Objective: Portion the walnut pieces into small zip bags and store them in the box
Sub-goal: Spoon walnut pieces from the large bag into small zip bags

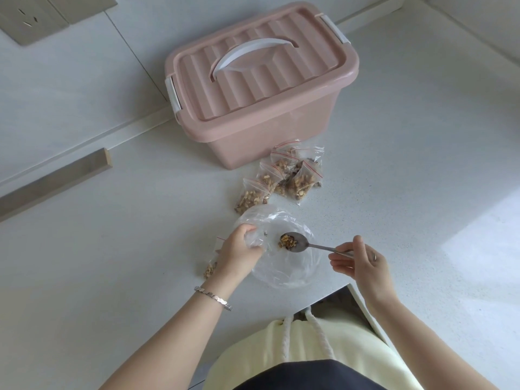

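Your left hand (239, 249) has its fingers curled round a bunched edge of the big clear crinkly plastic bag (284, 270), which lies on the white speckled tabletop (408, 170) right in front of you. Your right hand (363, 260) pinches the end of the handle of a thin metal spoon (305, 244) btwn thumb & fingertips, the other fingers loosely curled. The spoon bowl sits over the middle of the clear bag w/ a small heap of brown walnut pieces (287, 241) in it.

Under your left hand & wrist lies a small clear zip bag with a red seal strip (211, 267), some walnut bits in its lower end. It's mostly hidden, so can't tell if the hand holds it too.

Just beyond the big bag is a pile of filled small zip bags (284, 175), several overlapping, each w/ a red strip & walnut inside. The far end of the pile is touching or nearly touching the front of the pink plastic storage box (253, 136). The box stands near the wall, its ribbed pink lid (281, 88) on, white carry handle (253, 56) lying flat, white latches at both ends.

Silver link bracelet (213, 298) on your left wrist. Grey wall socket (25, 18) at top left.
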`<state>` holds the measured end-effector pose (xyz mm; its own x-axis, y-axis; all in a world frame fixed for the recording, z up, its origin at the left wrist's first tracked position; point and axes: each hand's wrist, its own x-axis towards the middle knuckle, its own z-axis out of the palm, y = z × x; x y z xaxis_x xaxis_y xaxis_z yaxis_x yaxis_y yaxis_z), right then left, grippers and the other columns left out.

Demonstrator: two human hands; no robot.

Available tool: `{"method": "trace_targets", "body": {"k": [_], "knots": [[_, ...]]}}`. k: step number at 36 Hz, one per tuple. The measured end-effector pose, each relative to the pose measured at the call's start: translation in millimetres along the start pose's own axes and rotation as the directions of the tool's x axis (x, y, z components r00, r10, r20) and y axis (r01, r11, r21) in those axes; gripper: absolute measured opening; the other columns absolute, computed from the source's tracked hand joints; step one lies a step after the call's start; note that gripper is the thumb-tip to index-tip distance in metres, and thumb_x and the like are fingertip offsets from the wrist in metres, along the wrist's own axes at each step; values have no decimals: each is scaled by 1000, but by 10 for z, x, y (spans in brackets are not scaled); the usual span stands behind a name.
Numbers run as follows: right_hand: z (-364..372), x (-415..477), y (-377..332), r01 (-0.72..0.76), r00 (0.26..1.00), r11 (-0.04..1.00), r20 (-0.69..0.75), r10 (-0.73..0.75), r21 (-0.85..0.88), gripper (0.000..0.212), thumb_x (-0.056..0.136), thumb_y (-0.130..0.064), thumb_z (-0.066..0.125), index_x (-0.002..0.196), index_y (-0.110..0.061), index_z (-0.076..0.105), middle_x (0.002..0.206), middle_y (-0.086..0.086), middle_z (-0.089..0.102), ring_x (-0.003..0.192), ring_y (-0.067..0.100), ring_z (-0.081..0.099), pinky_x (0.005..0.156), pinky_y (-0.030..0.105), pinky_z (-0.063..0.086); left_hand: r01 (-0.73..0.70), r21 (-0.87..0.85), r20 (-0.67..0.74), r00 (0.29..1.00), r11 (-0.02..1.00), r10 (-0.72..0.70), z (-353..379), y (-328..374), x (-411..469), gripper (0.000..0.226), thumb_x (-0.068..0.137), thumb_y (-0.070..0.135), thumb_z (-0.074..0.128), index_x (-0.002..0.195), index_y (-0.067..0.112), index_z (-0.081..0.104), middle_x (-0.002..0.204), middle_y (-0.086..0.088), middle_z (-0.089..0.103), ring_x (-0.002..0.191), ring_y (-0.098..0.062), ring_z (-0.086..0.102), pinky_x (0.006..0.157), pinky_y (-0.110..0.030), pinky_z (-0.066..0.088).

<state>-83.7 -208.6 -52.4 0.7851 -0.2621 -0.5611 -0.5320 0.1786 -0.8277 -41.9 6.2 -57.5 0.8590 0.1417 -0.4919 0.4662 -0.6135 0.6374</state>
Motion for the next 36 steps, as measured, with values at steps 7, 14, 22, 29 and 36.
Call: {"method": "trace_targets", "body": {"k": [7,14,22,29,36], "knots": [[97,7,70,123,992,984,-22,-127,-129,37,96,-29,41,74,-11,64,66,6,69,65,21,67,64,27,56,-42,137,-51,997,990,50,-32,-76,21,40,86,-2,49,122,15,53,126,-3,54,100,-18,57,74,-13,41],[104,10,102,101,995,987,34,-98,-124,37,96,-28,41,75,-8,65,63,6,70,62,18,67,61,24,56,23,-81,38,999,996,-20,47,-102,59,43,88,1,51,124,24,48,125,6,48,97,-10,54,71,-12,45],[139,-6,166,-29,999,999,42,30,-20,40,97,-26,39,78,-2,64,69,15,70,63,21,67,60,23,57,162,-376,59,987,912,-151,168,-87,62,53,83,5,64,130,22,44,130,5,44,95,2,47,68,-14,41],[1,25,185,-322,946,898,73,315,300,42,98,-32,38,80,-1,59,67,17,68,61,22,66,54,23,56,115,-337,28,993,934,-113,201,-123,28,49,85,7,62,128,25,45,133,3,44,112,-9,46,86,-21,48],[-257,22,-46,-242,970,926,106,220,288,42,98,-33,35,79,-2,58,64,13,69,56,17,66,56,21,57,-67,-74,-10,998,995,66,217,-77,53,48,87,-5,50,130,14,45,135,-2,41,118,-9,39,69,10,28]]}}
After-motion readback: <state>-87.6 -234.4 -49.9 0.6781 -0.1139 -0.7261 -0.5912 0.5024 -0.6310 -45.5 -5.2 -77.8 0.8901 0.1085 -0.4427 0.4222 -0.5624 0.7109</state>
